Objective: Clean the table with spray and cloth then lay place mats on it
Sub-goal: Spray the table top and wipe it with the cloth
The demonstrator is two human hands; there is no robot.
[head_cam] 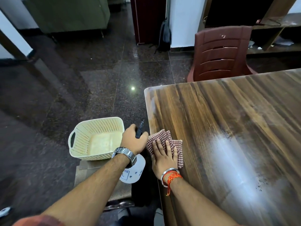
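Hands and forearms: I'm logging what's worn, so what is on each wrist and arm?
The left hand has a silver metal-link wristwatch. The right hand has a silver bangle and orange-red threads tied at the wrist. Both forearms are bare; an orange sleeve edge shows lower left.

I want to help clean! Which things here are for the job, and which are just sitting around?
For the job: cloth, spray bottle, table, mats under the basket.
Just around: basket, chair, bag.
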